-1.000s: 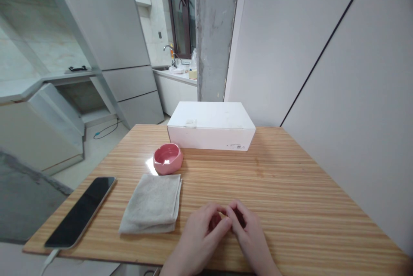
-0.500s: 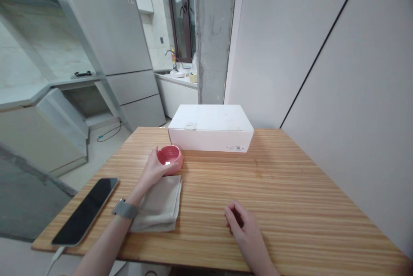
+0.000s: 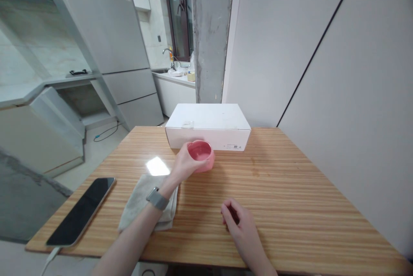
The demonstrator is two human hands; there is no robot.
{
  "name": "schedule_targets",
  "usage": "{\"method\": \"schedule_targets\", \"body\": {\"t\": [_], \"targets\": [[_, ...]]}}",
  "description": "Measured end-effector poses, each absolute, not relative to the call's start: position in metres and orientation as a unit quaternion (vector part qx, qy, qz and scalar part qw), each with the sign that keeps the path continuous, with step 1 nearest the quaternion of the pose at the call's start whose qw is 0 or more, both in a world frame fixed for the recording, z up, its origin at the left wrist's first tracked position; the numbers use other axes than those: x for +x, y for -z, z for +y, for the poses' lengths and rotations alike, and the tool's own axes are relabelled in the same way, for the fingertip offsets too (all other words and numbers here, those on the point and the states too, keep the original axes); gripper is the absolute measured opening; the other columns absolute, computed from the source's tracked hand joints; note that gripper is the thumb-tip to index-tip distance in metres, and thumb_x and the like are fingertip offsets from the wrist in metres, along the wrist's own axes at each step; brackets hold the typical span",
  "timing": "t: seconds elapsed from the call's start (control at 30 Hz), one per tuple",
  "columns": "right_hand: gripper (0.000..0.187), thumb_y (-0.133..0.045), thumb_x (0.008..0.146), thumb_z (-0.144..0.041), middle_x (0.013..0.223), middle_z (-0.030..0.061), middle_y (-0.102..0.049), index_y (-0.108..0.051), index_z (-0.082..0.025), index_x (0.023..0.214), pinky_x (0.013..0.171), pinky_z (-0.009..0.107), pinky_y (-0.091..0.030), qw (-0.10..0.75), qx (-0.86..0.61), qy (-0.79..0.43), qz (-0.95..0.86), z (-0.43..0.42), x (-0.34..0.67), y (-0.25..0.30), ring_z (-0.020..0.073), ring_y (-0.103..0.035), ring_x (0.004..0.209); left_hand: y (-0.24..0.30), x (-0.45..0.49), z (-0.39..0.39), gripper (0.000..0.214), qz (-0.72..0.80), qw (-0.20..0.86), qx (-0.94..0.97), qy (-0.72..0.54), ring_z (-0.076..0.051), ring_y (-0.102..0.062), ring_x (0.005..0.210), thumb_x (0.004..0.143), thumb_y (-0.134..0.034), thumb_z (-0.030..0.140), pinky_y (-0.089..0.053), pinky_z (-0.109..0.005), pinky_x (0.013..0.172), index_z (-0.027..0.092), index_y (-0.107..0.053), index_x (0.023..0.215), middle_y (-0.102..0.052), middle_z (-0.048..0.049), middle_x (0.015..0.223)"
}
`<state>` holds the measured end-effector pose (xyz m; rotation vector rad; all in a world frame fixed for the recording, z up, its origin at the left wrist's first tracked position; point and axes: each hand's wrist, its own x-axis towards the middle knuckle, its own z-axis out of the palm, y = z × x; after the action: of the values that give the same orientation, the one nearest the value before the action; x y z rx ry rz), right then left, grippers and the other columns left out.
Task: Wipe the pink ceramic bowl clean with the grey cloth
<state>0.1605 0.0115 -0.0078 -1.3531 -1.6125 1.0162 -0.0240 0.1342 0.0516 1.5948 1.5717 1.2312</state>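
Observation:
A small pink bowl (image 3: 201,152) is in my left hand (image 3: 185,166), the thumb on its near side and the fingers round its left side. Its inside faces up and towards me; a shadow lies on the table beneath it, and I cannot tell whether its base touches. Below my left forearm lies a folded grey cloth (image 3: 138,200), partly covered by the wrist with its grey watch strap. My right hand (image 3: 237,220) rests on the table near the front edge, fingers curled into a loose fist with nothing visible inside.
Behind the bowl stands a closed white box (image 3: 208,117) on the wooden table (image 3: 290,194). A black phone (image 3: 82,211) with a white cable (image 3: 50,261) plugged in lies at the left edge. A bright glare patch shows left of the bowl.
My left hand has carried the pink bowl to the right, away from behind the cloth to in front of the white box. The right hand stays curled in nearly the same place.

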Motion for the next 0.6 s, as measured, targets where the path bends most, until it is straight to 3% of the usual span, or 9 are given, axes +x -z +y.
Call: {"method": "schedule_targets", "body": {"t": [0.6], "targets": [[0.032, -0.04, 0.093, -0.044, 0.061, -0.0027, -0.046, -0.046, -0.022, 0.071, 0.056, 0.026, -0.036, 0.388, -0.536, -0.39, -0.641, 0.013, 0.159, 0.005, 0.0148, -0.048, 0.058, -0.029, 0.022, 0.137, 0.076, 0.578, 0.316, 0.615, -0.433, -0.027, -0.061, 0.109, 0.054, -0.084, 0.041, -0.046, -0.038, 0.094, 0.018, -0.053, 0.119, -0.063, -0.0119, 0.119]]}}
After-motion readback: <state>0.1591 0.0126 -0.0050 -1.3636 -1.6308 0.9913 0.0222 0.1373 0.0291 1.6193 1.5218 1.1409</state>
